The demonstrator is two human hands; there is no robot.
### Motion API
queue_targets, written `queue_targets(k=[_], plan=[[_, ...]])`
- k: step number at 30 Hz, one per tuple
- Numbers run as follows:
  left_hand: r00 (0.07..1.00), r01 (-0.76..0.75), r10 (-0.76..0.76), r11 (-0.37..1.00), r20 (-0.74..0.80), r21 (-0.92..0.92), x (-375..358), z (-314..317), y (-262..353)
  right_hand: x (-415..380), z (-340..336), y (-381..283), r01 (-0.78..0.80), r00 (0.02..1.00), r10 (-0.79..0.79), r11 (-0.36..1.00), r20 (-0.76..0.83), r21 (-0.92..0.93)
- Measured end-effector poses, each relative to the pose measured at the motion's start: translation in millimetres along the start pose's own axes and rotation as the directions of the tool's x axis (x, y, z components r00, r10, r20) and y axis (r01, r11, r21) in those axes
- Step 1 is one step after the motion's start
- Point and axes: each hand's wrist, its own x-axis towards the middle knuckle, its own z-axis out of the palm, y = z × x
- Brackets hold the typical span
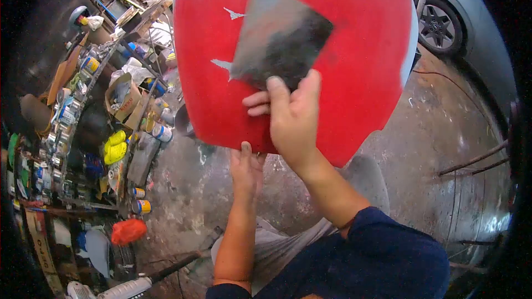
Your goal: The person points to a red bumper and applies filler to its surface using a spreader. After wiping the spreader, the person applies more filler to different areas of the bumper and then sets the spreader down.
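Note:
A large red panel (354, 72) with rounded corners fills the upper middle, its edges grey in places. Two jagged pale patches show on its left part. Over the panel is a dark grey rectangular sheet (282, 36) that looks like sandpaper, blackened towards its lower right. My right hand (293, 113) grips the sheet's lower corner, thumb on top; the other fingers are partly hidden. At the panel's lower edge, my left hand (246, 171) holds on with the thumb at the rim and fingers partly hidden beneath.
Shelves on the left carry several cans (69, 111) and an open cardboard box (123, 99). Yellow shoes (115, 147) and a red bundle (128, 232) lie nearby. A car wheel (439, 25) stands at upper right. Metal rods (474, 158) jut in at right above the stained floor (426, 194).

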Motion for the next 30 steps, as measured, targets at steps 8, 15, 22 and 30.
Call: queue_targets(k=[8, 15, 22, 30], plan=[[0.999, -0.03, 0.03, 1.0, -0.01, 0.002, 0.2, 6.8, 2.1, -0.3, -2.9, -1.3, -0.058, 0.988, 0.068, 0.996, 0.137, -0.072], [1.0, 0.021, -0.021, 0.999, -0.008, -0.026, 0.5, -1.1, -2.1, -8.4, -1.9, 0.4, -0.1, 0.99, 0.105, 0.993, 0.092, -0.066], [0.999, 0.047, -0.047, 0.995, -0.002, -0.085, 6.4, -9.4, -1.0, -25.4, -43.3, -12.7, 0.049, 0.996, -0.046, 0.998, 0.078, -0.032], [0.463, -0.446, 0.303, 0.892, -0.833, 0.076, 81.9, -118.6, 38.4, -168.6, -204.9, 59.2, -0.023, 0.709, 0.526, 0.683, 0.47, -0.73]])
